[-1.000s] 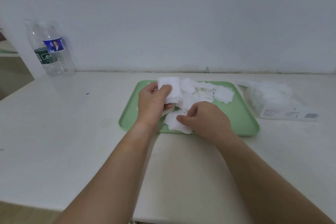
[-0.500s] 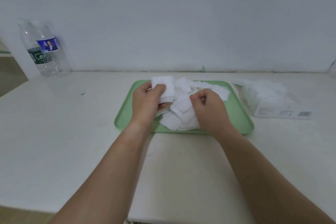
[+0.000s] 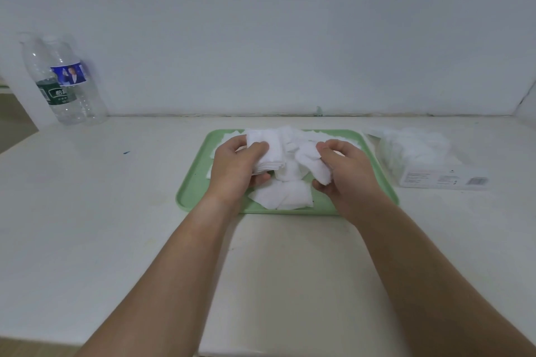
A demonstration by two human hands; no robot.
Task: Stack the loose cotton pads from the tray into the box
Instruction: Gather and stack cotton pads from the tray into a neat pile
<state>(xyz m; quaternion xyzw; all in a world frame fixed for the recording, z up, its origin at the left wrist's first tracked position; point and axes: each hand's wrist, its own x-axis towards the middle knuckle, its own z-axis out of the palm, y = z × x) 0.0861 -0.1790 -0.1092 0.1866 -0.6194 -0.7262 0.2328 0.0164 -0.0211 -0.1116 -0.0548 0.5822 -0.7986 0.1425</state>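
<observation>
While both hands work over the green tray (image 3: 190,194), the left hand (image 3: 236,172) grips a neat stack of pads (image 3: 268,153), thumb on top and fingers curled beneath, holding it just above the tray's middle, and the right hand (image 3: 346,175) pinches a small bunch of pads (image 3: 314,165) between thumb and fingertips, right beside that stack! Below them, loose cotton pads (image 3: 282,197) lie overlapping on the tray's near side, with more scattered toward the far rim behind the hands, so plenty is left to gather. Over on the right of the white table (image 3: 116,211), well apart from the hands, sits the box (image 3: 435,174), a fluffy white heap showing at its top; those look like pads already in, though how tidily they lie is hard to tell. My read: somewhere mid-task, with one handful being built, none of it yet in the box, and a good share of the tray to clear. Two clear bottles (image 3: 66,87) stand far left by the wall
</observation>
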